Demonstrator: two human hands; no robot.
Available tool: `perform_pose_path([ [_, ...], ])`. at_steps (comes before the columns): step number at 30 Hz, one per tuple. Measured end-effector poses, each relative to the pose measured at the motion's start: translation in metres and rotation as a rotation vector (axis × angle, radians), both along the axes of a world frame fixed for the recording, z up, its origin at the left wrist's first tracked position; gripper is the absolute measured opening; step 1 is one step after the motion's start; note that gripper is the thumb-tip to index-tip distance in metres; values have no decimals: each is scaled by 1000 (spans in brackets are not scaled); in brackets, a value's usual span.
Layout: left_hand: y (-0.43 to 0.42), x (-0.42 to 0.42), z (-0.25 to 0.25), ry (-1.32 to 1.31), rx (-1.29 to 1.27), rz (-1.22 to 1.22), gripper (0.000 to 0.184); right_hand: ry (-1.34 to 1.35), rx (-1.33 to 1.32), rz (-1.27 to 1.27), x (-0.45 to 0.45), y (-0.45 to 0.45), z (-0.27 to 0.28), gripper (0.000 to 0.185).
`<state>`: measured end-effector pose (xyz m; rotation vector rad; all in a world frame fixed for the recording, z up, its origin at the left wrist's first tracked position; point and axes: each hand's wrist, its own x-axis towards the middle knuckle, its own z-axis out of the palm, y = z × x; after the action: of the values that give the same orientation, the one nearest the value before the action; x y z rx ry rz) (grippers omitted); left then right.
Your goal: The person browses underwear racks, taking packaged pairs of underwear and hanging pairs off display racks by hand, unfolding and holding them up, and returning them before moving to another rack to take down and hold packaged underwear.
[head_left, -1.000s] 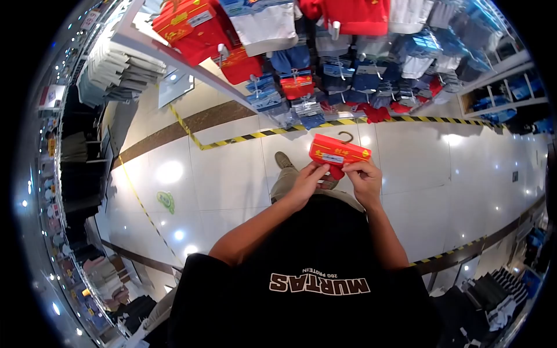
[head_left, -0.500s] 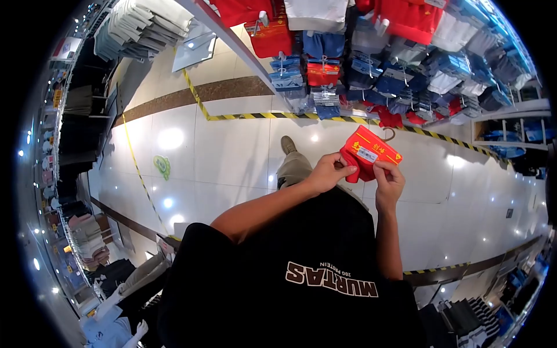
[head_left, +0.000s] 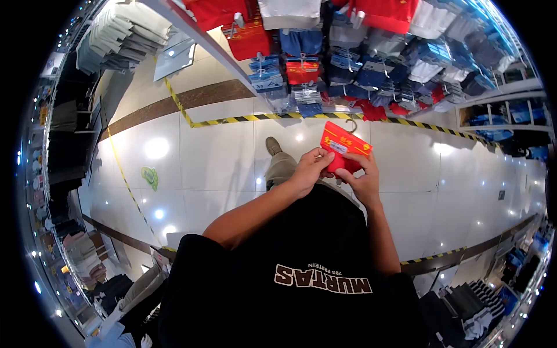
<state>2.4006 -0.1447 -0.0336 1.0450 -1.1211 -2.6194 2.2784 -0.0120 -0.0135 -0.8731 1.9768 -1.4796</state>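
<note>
A red package (head_left: 346,139) with yellow print, a white barcode label and a small hook on top is held in front of my body, tilted down to the right. My left hand (head_left: 311,169) grips its lower left part, with the thumb on the red fabric below the card. On the lower right side, my right hand (head_left: 363,177) has its fingers closed on the same package, thumb over the fabric. Both hands are close together, above my trousers and the pale tiled floor (head_left: 220,156).
Racks of hanging packs (head_left: 371,69) in red, white and blue stand ahead. Grey garments (head_left: 122,35) hang at the upper left. Yellow-black tape (head_left: 232,119) runs along the floor by the rack. Folded dark clothes (head_left: 464,307) lie at the lower right.
The package and both hands have shifted left and the view has turned slightly. My right thumb has moved from the card's edge down onto the red fabric.
</note>
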Motion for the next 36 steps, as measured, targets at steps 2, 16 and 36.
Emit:
perform_pose_path([
  [2, -1, 0, 0, 10, 11, -25, 21, 152, -13, 45, 0, 0, -2, 50],
  [16, 4, -2, 0, -19, 21, -110, 15, -108, 22, -104, -4, 9, -23, 18],
  [36, -19, 19, -58, -327, -452, -421, 15, -365, -232, -401, -14, 9, -49, 59],
])
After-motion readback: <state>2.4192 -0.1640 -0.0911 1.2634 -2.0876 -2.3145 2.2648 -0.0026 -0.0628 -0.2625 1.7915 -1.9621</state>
